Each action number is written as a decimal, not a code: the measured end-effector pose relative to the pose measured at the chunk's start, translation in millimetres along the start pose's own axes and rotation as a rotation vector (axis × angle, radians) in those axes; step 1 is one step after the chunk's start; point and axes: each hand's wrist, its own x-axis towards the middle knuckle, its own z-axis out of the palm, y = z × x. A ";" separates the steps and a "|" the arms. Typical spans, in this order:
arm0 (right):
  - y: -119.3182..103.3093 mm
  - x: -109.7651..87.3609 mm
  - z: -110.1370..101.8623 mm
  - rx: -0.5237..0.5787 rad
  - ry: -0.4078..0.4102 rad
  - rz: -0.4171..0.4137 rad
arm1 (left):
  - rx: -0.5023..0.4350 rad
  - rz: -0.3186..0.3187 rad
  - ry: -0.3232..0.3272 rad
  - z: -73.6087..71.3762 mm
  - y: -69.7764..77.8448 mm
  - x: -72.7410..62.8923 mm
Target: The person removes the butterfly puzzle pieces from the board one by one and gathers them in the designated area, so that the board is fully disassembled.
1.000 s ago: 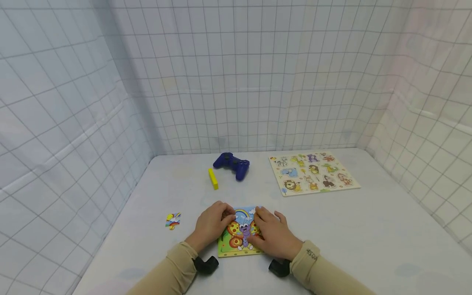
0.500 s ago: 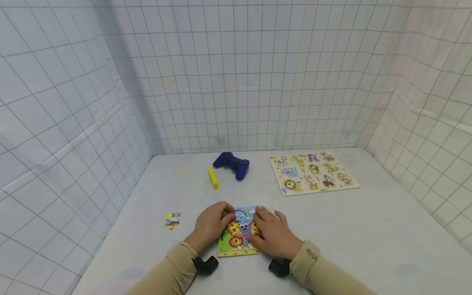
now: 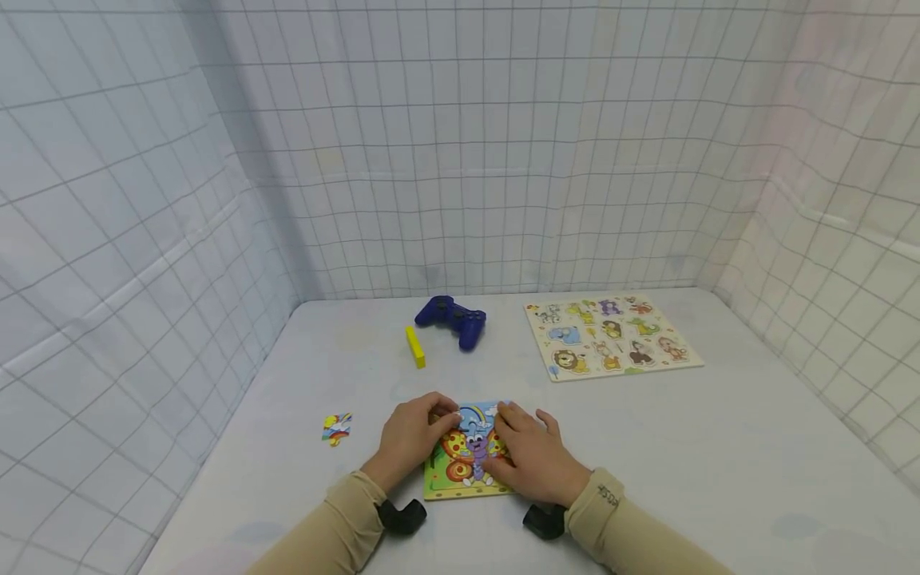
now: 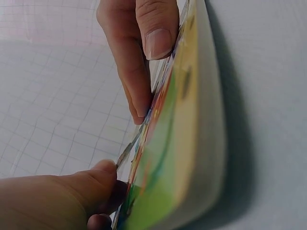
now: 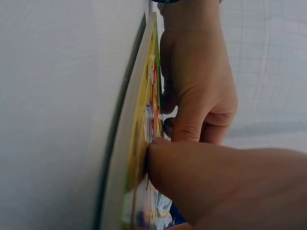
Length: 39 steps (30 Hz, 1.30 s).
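- The black wrist mounts (image 3: 402, 517) are sitting at the bottom of the frame, near the puzzle board. Hazard: a dropping wrist is risking a bump, knocking the board askew.
- The puzzle board (image 3: 470, 493) is lying in the lower middle of the frame, between and partly beneath both hands.
- The left hand (image 3: 410, 431) is reaching over the board's upper left corner; its thumb and finger are pinching a thin piece (image 4: 128, 148), which is standing tilted at the board surface. Hazard: the narrow grip is inviting a slip; a wrong angle is likely inviting jamming against neighbouring pieces.
- The right hand (image 3: 535, 455) is resting on the board's right part, fingers extended and lightly spread, apparently gripping nothing. Hazard: uneven pressing is threatening board slide or lifting of seated pieces.
- Near count: two hands, two wrist mounts and one puzzle board are showing. The hands are hiding too much for counting seated pieces.
- Middle count: one small patch of loose puzzle (image 3: 336, 429) is lying at lower left; whether it is comprising one piece or several is escaping view.
- Far count: one yellow block (image 3: 415, 348) and one blue controller (image 3: 451, 319) are lying centrally; one animal board (image 3: 596, 343) is lying right of centre, showing eleven animals.
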 end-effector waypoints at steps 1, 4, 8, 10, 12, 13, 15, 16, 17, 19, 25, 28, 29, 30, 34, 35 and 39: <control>0.2 0.2 0.5 0.001 0.001 -0.001 | -0.008 -0.009 0.004 0.2 -0.4 -0.1; 0.6 0.6 1.6 0.001 0.001 -0.003 | -0.026 -0.017 0.015 0.5 -1.1 -0.6; 1.2 0.7 1.8 0.006 0.001 -0.005 | -0.071 -0.037 0.026 1.0 -1.2 -0.4; 1.3 0.7 1.5 0.012 0.000 -0.006 | -0.109 -0.051 0.043 1.3 -1.0 0.1; 1.1 0.7 0.8 0.016 -0.001 -0.007 | -0.150 -0.065 0.064 1.2 -0.1 0.8; 1.0 0.6 0.6 0.016 -0.002 -0.006 | -0.166 -0.067 0.074 1.0 0.3 1.1; 0.7 0.5 0.0 0.018 -0.003 -0.005 | -0.188 -0.069 0.088 0.3 1.6 1.1; 0.4 0.5 -0.4 0.019 -0.003 -0.005 | -0.194 -0.067 0.094 -0.1 2.2 1.1; 0.2 0.4 -0.6 0.019 -0.004 -0.004 | -0.198 -0.068 0.097 -0.3 2.4 1.1; -0.1 0.6 -1.0 0.019 -0.008 0.000 | -0.204 -0.072 0.100 -1.1 3.2 0.8; -1.9 0.5 -2.7 0.013 -0.012 0.004 | -0.219 -0.082 0.106 -2.5 4.9 0.1; -2.1 0.2 -3.2 0.015 -0.012 0.002 | -0.221 -0.085 0.109 -2.4 5.3 -0.2; -2.0 0.3 -3.2 0.014 -0.011 0.002 | -0.223 -0.081 0.110 -2.7 5.4 -0.4; -1.6 0.2 -2.9 0.014 -0.009 0.000 | -0.227 -0.085 0.109 -3.2 5.1 -0.5; -0.4 0.2 -1.1 0.011 -0.004 -0.004 | -0.232 -0.097 0.112 -6.9 2.3 -2.2; 0.1 0.2 -0.5 0.010 -0.002 -0.004 | -0.230 -0.101 0.114 -8.2 1.0 -2.6; 1.1 0.4 0.8 0.009 0.001 0.002 | -0.216 -0.121 0.118 -15.6 -5.6 -4.1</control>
